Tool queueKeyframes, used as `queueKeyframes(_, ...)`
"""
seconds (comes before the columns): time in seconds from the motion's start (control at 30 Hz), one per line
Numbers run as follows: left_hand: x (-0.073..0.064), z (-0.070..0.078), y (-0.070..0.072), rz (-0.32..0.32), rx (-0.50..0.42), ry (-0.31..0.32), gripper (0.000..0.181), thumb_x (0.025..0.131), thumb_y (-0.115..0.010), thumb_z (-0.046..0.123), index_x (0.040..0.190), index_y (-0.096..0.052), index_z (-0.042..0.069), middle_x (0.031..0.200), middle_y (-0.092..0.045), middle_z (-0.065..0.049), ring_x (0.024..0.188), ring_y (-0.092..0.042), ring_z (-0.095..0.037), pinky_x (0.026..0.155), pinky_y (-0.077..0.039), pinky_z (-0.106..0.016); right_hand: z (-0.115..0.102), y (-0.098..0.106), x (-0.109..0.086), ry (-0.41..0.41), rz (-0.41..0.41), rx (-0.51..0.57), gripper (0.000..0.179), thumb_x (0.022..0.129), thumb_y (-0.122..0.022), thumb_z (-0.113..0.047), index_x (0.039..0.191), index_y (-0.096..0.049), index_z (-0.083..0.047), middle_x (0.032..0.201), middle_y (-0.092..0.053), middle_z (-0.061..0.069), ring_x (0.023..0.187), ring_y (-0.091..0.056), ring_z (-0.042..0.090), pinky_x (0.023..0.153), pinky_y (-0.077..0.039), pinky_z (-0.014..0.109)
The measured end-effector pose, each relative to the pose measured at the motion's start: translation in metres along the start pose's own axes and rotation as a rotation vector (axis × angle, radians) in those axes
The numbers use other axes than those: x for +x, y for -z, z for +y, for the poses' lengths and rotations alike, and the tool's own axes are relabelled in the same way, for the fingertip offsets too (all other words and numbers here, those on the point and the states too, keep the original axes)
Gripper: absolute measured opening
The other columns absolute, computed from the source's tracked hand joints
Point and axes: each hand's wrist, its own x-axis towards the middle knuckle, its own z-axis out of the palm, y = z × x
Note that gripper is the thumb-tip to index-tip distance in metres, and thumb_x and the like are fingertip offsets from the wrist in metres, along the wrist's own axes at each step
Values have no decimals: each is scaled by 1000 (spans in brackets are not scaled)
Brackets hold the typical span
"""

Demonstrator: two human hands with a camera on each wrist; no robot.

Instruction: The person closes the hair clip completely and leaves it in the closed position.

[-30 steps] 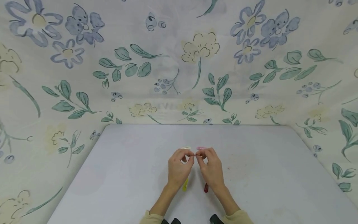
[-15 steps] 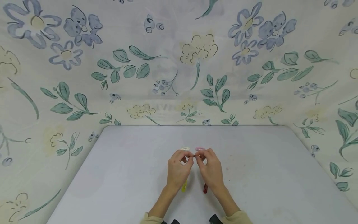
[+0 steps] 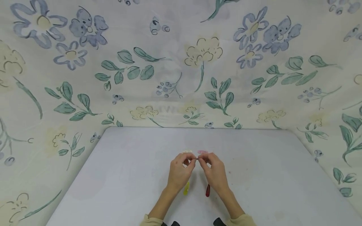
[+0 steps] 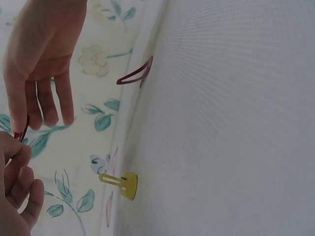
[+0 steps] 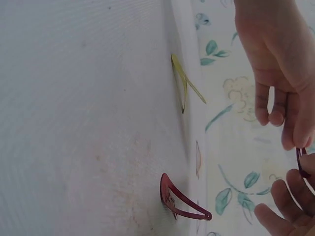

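Note:
In the head view, my left hand (image 3: 179, 172) and right hand (image 3: 216, 171) meet above the middle of the table. Between their thumbs and fingertips they pinch the two ends of a small dark red snap hair clip (image 5: 301, 162). Fingers cover most of that clip. A yellow hair clip (image 3: 186, 189) lies on the table beside my left wrist, its parts spread in a V in the right wrist view. Beside my right wrist is another dark red hair clip (image 3: 207, 190), its prongs apart from its frame.
Just beyond the hands lie a pale whitish hair clip (image 3: 187, 151) and a pink hair clip (image 3: 202, 152), side by side. The white table (image 3: 127, 163) ends at a flower-printed cloth (image 3: 169, 94) at the back and sides.

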Motion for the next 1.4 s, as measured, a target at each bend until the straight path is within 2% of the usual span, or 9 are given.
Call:
queueKeyframes(0.17, 0, 0, 0, -19, -7, 40, 11, 82, -72, 0, 86, -69, 10, 80, -64, 1, 69, -56, -8, 63, -53, -32, 1, 0, -2, -39, -24, 28, 10, 91, -69, -6, 101, -69, -6, 100, -70, 3, 96, -68, 18, 86, -56, 33)
queueKeyframes(0.33, 1, 0, 2, -35, -45, 83, 11, 83, -71, 1, 86, -69, 11, 82, -65, 2, 71, -57, -9, 64, -52, -31, 0, 1, -1, -65, -32, 61, 9, 93, -67, -9, 101, -70, -6, 102, -71, 3, 98, -69, 20, 87, -56, 36)
queueKeyframes(0.57, 2, -1, 3, -67, -74, 82, 11, 85, -71, 1, 87, -68, 11, 83, -66, 3, 72, -57, -9, 66, -51, -27, 2, 3, 1, -95, -39, 103, 9, 94, -67, -13, 100, -71, -7, 100, -72, 3, 98, -68, 21, 88, -55, 39)
queueKeyframes(0.87, 1, -3, 2, -93, -112, 83, 11, 87, -70, 1, 88, -68, 12, 84, -66, 4, 74, -57, -11, 68, -50, -23, 4, 6, 1, -187, -77, 147, 9, 94, -68, -14, 100, -72, -9, 100, -71, 1, 101, -67, 20, 93, -53, 41)
queueKeyframes(1.1, 2, -2, 2, -77, -159, 81, 12, 86, -72, 2, 88, -69, 13, 87, -69, -2, 73, -59, -14, 67, -51, -26, 6, 7, 2, -160, -82, 165, 9, 93, -68, -14, 101, -72, -10, 101, -71, 2, 102, -66, 20, 95, -52, 42)
queueKeyframes(1.4, 0, 1, 0, -115, -122, 96, 11, 86, -72, 3, 89, -71, 13, 89, -68, 2, 76, -58, -13, 70, -51, -25, 8, 10, 2, -134, -61, 156, 8, 91, -70, -8, 98, -73, -10, 97, -71, 0, 95, -67, 17, 91, -53, 40)
